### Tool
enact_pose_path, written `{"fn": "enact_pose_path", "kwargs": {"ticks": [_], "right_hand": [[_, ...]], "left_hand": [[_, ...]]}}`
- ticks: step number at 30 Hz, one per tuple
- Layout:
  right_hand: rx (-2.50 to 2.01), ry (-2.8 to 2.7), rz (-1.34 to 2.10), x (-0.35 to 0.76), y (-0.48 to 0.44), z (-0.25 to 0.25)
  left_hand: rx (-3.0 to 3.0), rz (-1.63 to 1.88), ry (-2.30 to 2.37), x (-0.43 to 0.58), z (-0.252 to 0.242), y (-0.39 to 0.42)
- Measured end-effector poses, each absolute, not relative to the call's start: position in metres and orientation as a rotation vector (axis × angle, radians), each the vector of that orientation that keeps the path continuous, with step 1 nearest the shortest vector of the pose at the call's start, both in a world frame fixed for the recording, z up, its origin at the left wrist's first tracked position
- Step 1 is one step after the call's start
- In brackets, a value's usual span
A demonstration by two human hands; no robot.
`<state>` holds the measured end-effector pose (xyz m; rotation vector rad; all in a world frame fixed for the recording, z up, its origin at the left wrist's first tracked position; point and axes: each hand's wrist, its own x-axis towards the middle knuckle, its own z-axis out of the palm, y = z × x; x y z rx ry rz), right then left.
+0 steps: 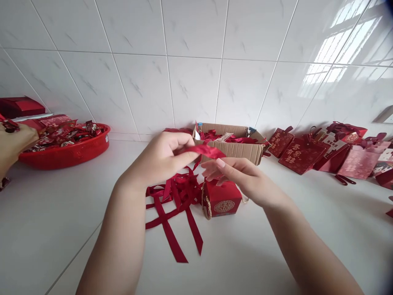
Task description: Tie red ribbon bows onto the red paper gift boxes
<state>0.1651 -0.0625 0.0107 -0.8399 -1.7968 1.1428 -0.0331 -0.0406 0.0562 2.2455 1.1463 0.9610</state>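
A dark red ribbon [210, 150] stretches in the air between my hands, twisted near its middle. My left hand [170, 153] pinches one end between thumb and fingers. At the other end, my right hand [238, 174] has its thumb pressed close against its fingers, where the ribbon passes out of sight. Just below the right hand stands a small red box [221, 200] with a round gold emblem and twisted rope handles; the fingers partly hide its top. A tangled pile of red ribbons [181, 196] lies left of the box, two tails reaching toward me.
Behind my hands is a cardboard box [242, 151] with red items inside. Red gift bags and boxes [302, 155] stand along the right. A red basin [73, 157] of wrapped sweets sits at left, with another person's hand [18, 139] beside it. A tiled wall [193, 82] closes off the back.
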Motion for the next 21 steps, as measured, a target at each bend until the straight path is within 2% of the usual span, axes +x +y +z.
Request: {"fn": "enact_pose_path", "kwargs": {"ticks": [10, 21], "right_hand": [[-0.597, -1.351, 1.237, 0.159, -0.061, 0.005], [-0.547, -1.461, 1.291, 0.176, -0.066, 0.013]], "left_hand": [[2.326, 0.942, 1.229, -0.021, 0.044, -0.042], [2.334, 0.785, 0.787, -0.012, 0.047, -0.056]]}}
